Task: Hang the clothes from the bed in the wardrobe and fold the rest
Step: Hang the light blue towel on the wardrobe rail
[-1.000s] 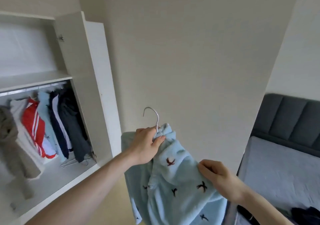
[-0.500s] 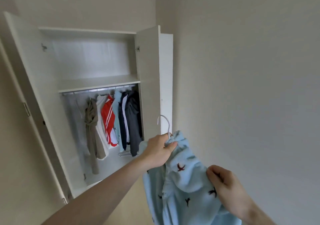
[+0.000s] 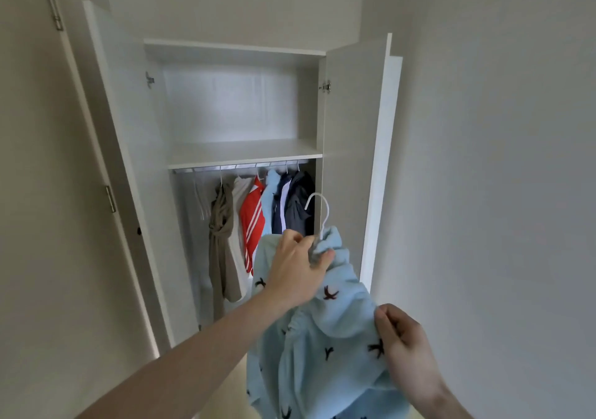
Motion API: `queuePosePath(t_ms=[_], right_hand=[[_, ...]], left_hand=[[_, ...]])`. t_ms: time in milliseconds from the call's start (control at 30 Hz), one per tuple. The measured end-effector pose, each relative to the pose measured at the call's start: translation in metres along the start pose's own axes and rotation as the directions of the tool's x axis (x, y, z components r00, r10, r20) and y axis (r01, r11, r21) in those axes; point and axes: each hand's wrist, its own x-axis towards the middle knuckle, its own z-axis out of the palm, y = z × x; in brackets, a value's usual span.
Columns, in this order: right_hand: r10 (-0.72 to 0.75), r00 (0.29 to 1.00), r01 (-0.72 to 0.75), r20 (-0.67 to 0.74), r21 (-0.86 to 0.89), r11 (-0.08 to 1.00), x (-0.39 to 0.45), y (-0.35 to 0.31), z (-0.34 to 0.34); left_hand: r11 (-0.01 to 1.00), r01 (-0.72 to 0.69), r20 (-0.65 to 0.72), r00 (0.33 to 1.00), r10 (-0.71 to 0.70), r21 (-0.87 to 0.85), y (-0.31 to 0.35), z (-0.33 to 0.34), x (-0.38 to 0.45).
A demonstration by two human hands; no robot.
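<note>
I am facing an open white wardrobe (image 3: 232,154), both its doors swung wide. My left hand (image 3: 298,265) is raised in front of it, fingers curled round the neck of a white hanger (image 3: 319,212) and the bunched top of a pale blue fleece garment (image 3: 322,347) with small dark bird shapes on it. The hanger's hook stands up above my knuckles. My right hand (image 3: 406,351), lower and nearer to me, pinches a fold of the same garment, which hangs down between my hands. Inside, below a bare shelf (image 3: 242,152), a rail (image 3: 238,167) carries hung clothes: a khaki piece (image 3: 222,241), a red one with white stripes (image 3: 253,222), light blue and dark ones.
</note>
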Motion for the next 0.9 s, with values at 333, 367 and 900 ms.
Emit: queuePosePath(t_ms=[333, 367, 900], right_hand=[[-0.027, 0.996, 0.022, 0.082, 0.060, 0.998, 0.091, -0.005, 0.112], [-0.024, 0.995, 0.017, 0.098, 0.072, 0.997, 0.098, -0.004, 0.118], [-0.043, 0.971, 0.020, 0.234, 0.099, 0.995, 0.281, 0.061, 0.209]], left_hand=[[0.966, 0.214, -0.022, 0.975, -0.219, -0.148, -0.083, -0.037, 0.048], [0.971, 0.205, -0.016, 0.978, -0.208, -0.125, -0.091, -0.040, 0.051], [0.876, 0.477, -0.068, 0.878, -0.473, 0.064, -0.218, 0.019, 0.187]])
